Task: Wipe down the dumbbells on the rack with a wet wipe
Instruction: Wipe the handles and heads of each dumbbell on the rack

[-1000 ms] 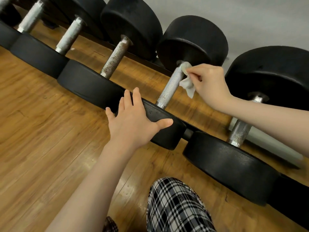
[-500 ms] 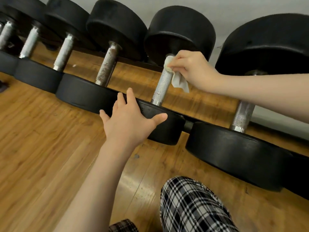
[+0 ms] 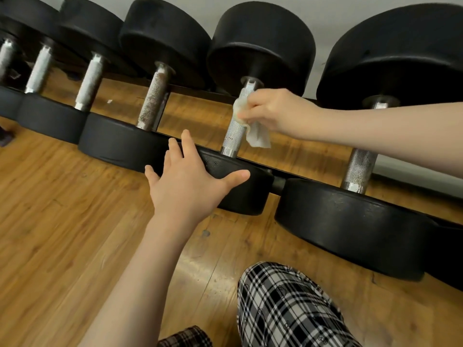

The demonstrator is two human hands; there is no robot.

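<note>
Several black dumbbells with knurled steel handles lie side by side on a low rack over a wooden floor. My right hand [image 3: 273,110] pinches a crumpled white wet wipe [image 3: 251,126] against the middle of one steel handle [image 3: 234,132]. My left hand [image 3: 190,179] rests flat, fingers spread, on the near black head [image 3: 240,181] of that same dumbbell. Its far head [image 3: 260,43] sits against the wall.
A rusty-handled dumbbell [image 3: 152,101] lies just to the left, a larger one [image 3: 358,169] just to the right. A black rack rail [image 3: 278,185] runs under the near heads. My knee in checked trousers [image 3: 288,306] is at the bottom. Wooden floor [image 3: 62,221] spreads to the left.
My right hand has slid the wipe down the handle, from its far end toward the middle. My left hand stays on the near head. The view has shifted slightly.
</note>
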